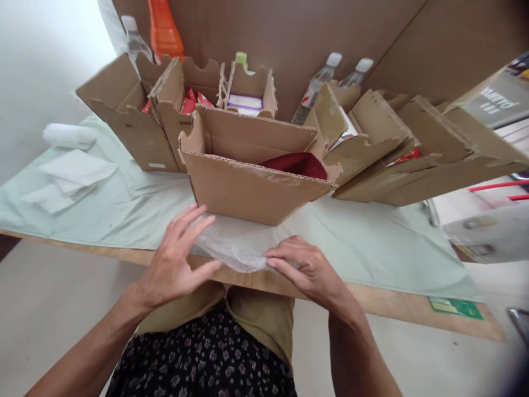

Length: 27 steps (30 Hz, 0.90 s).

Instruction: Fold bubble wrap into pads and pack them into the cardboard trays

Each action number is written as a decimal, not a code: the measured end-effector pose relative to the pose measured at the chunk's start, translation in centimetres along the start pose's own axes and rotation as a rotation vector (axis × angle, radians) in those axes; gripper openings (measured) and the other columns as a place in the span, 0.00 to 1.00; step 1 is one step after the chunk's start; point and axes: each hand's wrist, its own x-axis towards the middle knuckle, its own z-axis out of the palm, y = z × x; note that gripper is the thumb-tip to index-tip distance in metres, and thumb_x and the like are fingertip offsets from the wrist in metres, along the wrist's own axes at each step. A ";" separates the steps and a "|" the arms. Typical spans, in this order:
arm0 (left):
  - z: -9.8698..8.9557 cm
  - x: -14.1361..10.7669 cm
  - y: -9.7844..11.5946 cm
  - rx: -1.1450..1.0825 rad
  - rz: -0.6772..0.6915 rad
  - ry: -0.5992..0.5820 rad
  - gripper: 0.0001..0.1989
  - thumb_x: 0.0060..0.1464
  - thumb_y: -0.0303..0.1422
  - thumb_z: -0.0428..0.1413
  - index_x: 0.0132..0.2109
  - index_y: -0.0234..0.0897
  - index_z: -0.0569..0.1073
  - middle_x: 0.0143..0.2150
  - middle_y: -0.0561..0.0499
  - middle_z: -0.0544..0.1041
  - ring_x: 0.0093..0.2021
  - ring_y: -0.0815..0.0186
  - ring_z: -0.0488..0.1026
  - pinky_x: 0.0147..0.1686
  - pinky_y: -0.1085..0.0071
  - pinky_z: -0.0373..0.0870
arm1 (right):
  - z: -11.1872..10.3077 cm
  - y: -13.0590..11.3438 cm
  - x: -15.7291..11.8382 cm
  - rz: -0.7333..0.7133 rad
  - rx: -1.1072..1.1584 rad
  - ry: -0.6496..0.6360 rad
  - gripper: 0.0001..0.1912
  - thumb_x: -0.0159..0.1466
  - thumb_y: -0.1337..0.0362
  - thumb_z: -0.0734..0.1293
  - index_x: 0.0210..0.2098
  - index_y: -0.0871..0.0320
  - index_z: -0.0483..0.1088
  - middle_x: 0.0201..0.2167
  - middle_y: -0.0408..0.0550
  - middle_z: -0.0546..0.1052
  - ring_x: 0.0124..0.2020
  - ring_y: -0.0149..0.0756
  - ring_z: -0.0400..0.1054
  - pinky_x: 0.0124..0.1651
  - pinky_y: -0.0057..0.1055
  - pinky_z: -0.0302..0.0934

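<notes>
A clear, crumpled plastic bag lies at the table's front edge, between my two hands. My right hand pinches its right end between thumb and fingers. My left hand is open, thumb spread away from the fingers, beside the plastic's left end; whether it touches the film I cannot tell. Just beyond the hands stands an open cardboard box, its front wall toward me. Inside it a dark red item shows at the right; the rest of its contents is hidden.
More open cardboard boxes stand behind, at left and right, some holding red packets. Clear bottles and an orange bottle are at the back. White tissues and a white roll lie on the pale green cloth.
</notes>
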 end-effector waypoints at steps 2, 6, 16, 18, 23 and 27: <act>0.2 0.8 -0.4 0.029 -0.006 0.008 0.18 0.60 0.33 0.61 0.57 0.39 0.77 0.67 0.36 0.72 0.72 0.45 0.64 0.68 0.46 0.63 | -0.9 0.0 0.3 0.024 0.085 -0.044 0.10 0.73 0.59 0.68 0.38 0.52 0.81 0.31 0.42 0.84 0.32 0.33 0.77 0.42 0.32 0.70; 0.1 1.5 -1.1 -0.045 -0.070 -0.054 0.05 0.61 0.32 0.58 0.38 0.41 0.79 0.52 0.44 0.83 0.58 0.51 0.78 0.61 0.51 0.70 | -2.4 0.4 -0.4 0.182 0.141 -0.017 0.11 0.71 0.55 0.69 0.39 0.52 0.82 0.33 0.44 0.84 0.33 0.34 0.77 0.39 0.31 0.71; -1.6 0.9 -0.3 -0.190 -0.328 -0.132 0.16 0.56 0.42 0.63 0.50 0.43 0.80 0.50 0.47 0.85 0.52 0.53 0.80 0.54 0.62 0.75 | -1.5 1.8 -2.3 0.261 0.149 0.162 0.10 0.71 0.59 0.67 0.40 0.53 0.81 0.35 0.46 0.83 0.35 0.35 0.77 0.39 0.32 0.72; -1.7 0.9 0.0 -0.224 -0.325 -0.129 0.16 0.57 0.45 0.62 0.49 0.43 0.81 0.49 0.47 0.85 0.51 0.53 0.80 0.52 0.62 0.75 | -1.2 1.5 -2.5 0.231 0.128 0.183 0.09 0.71 0.60 0.67 0.39 0.53 0.81 0.34 0.46 0.83 0.35 0.36 0.78 0.40 0.33 0.72; -1.4 0.8 0.7 -0.202 -0.290 -0.139 0.11 0.59 0.41 0.62 0.44 0.43 0.83 0.43 0.48 0.85 0.45 0.57 0.82 0.48 0.64 0.76 | -1.0 0.5 -2.9 0.185 0.028 0.231 0.06 0.69 0.64 0.69 0.34 0.53 0.77 0.31 0.44 0.81 0.33 0.35 0.75 0.40 0.32 0.70; -1.4 0.5 0.9 -0.202 -0.274 -0.133 0.09 0.60 0.40 0.61 0.41 0.43 0.83 0.42 0.48 0.86 0.44 0.57 0.82 0.48 0.64 0.76 | -1.4 -0.2 -3.1 0.206 -0.014 0.245 0.08 0.68 0.62 0.70 0.31 0.53 0.72 0.28 0.41 0.78 0.30 0.34 0.72 0.37 0.31 0.67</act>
